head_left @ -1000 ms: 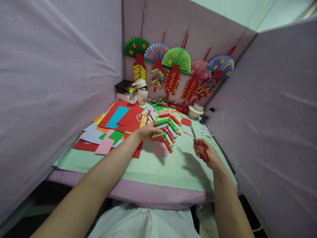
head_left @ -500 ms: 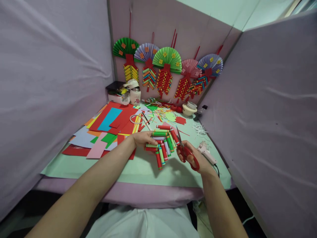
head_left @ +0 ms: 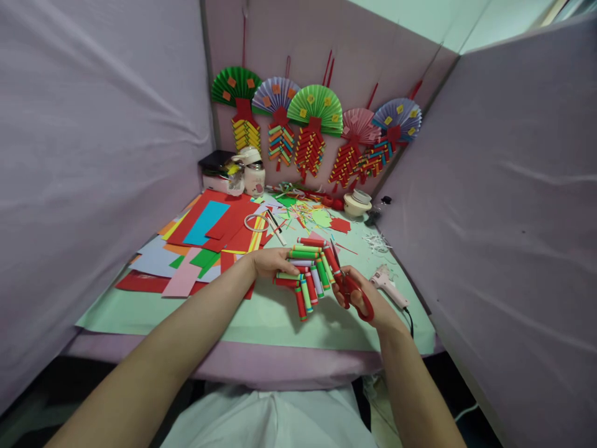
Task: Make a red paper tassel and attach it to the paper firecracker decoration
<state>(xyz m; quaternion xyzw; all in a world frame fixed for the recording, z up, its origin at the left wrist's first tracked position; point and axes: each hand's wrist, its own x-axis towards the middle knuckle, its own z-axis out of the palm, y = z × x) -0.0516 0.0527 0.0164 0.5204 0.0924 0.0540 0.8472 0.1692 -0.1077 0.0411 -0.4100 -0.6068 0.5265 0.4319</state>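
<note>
My left hand grips the left side of a paper firecracker string, several small rolled tubes in red, green, pale green and lilac set in slanting rows. It is held up over the pale green table cover. My right hand is closed round the red handles of a pair of scissors. Their blades point up and away, close against the string's right edge and partly hidden by my fingers and the tubes. I cannot tell whether the blades touch the tubes.
Coloured paper sheets overlap on the left. A glue gun lies to the right of my right hand. Behind are paper scraps, a bowl, a bottle and a tape ring. Finished fan hangings line the back wall.
The firecracker string has shifted very slightly right and down in my left hand's grip. The scissors stay beside its right edge, and the view has tilted a little.
</note>
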